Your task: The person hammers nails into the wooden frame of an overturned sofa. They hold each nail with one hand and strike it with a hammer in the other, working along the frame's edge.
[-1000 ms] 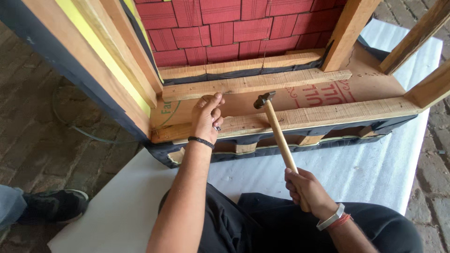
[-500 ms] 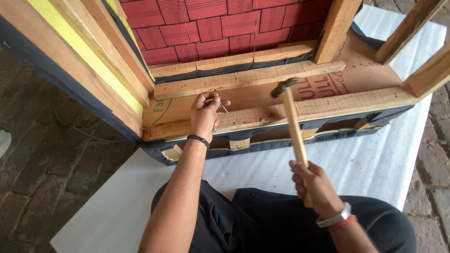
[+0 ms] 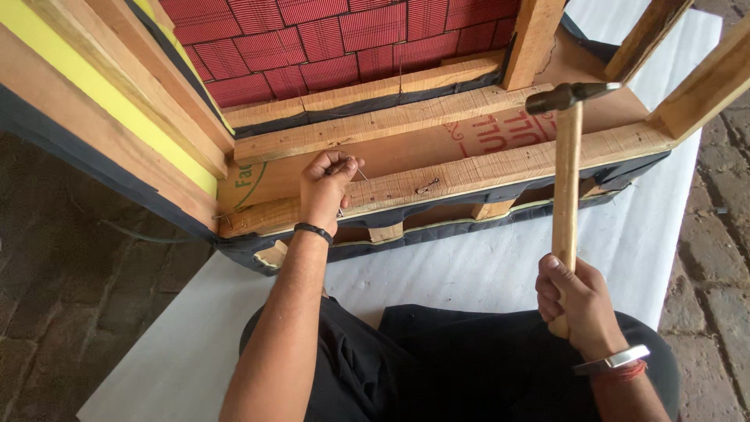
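Your hammer (image 3: 566, 176) is raised, handle near vertical, long axis 12-to-6, metal head up top pointing toward 3 o'clock. Your right hand (image 3: 574, 301) is clenched round the handle's bottom end. At 9 o'clock from it, your left hand (image 3: 326, 187) pinches a thin nail (image 3: 362, 173) against the wooden rail (image 3: 484, 170) of the frame. Red checked fabric (image 3: 344, 35) at 12, white sheet (image 3: 469, 270) under the frame, brick floor (image 3: 70, 289) at 9. Nothing between hammer and rail.

Left hand (image 3: 326, 187) pinching a nail (image 3: 362, 173) on the wooden rail (image 3: 500, 168); right hand (image 3: 573, 301) gripping a raised hammer (image 3: 566, 156)
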Demonstrator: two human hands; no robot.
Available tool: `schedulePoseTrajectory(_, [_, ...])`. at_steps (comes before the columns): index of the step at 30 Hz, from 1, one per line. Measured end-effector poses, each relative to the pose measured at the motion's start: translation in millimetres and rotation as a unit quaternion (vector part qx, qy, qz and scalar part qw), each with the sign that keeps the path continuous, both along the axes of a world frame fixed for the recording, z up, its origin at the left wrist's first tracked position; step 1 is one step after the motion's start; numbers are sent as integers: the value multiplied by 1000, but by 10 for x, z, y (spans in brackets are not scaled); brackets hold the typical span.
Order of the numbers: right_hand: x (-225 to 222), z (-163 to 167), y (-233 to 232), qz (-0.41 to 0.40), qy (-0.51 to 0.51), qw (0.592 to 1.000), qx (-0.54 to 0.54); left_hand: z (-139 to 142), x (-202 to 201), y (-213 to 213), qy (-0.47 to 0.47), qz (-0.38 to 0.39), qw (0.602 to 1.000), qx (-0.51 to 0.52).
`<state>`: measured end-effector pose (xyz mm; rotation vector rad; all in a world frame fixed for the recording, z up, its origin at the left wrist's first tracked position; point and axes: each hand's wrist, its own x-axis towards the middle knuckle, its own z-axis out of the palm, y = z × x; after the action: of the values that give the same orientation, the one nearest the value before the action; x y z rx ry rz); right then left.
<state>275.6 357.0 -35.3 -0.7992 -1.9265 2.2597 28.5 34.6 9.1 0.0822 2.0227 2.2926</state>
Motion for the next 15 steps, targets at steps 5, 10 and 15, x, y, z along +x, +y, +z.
schedulePoseTrajectory(5, [1,234,-117,20,-41,998,40,-162,-72,52,115,13,992,-51])
schedulePoseTrajectory(10, [-38,132,-207,28,-15,996,84,-186,-597,450,251,50,951,-173])
schedulePoseTrajectory(15, [-89,-16,-255,51,66,988,128,-86,-1313,1111,292,19,939,-181])
